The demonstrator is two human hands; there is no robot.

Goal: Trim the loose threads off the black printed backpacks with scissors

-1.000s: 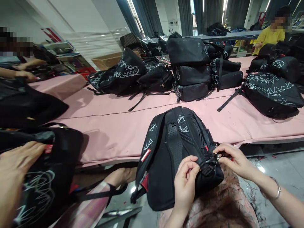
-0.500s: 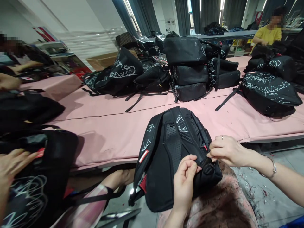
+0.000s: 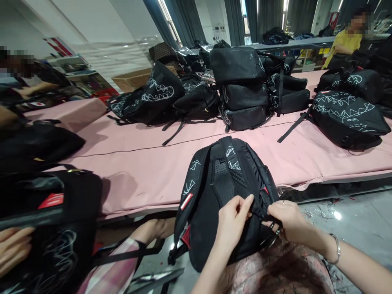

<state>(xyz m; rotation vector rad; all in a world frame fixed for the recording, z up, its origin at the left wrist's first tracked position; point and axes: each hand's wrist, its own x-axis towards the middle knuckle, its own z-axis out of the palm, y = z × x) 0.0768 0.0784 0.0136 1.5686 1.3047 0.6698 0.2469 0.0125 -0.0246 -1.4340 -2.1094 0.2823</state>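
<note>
A black backpack [image 3: 205, 228] with white scribble print on its shoulder straps leans on the pink table's edge and my lap, its padded back towards me. My left hand [image 3: 232, 220] is closed in a pinch at the lower part of the right-side shoulder strap [image 3: 237, 171]. Close by on the right, my right hand [image 3: 286, 218] pinches the strap's webbing at the bag's lower side. A black buckle [image 3: 276, 229] hangs just under its fingers. Exactly where the webbing runs between the two hands is partly hidden.
The pink table [image 3: 131, 179] carries stacked black backpacks [image 3: 245, 96] and another printed backpack [image 3: 349, 118] on the right. At left, a co-worker's hand [image 3: 14, 249] rests on an open black backpack [image 3: 81, 196]. A person in yellow [image 3: 344, 43] stands at far right.
My right hand has moved down along the bag's side, and the buckle now shows below it. My left hand has shifted slightly up and left. The co-worker's hand has left the red label.
</note>
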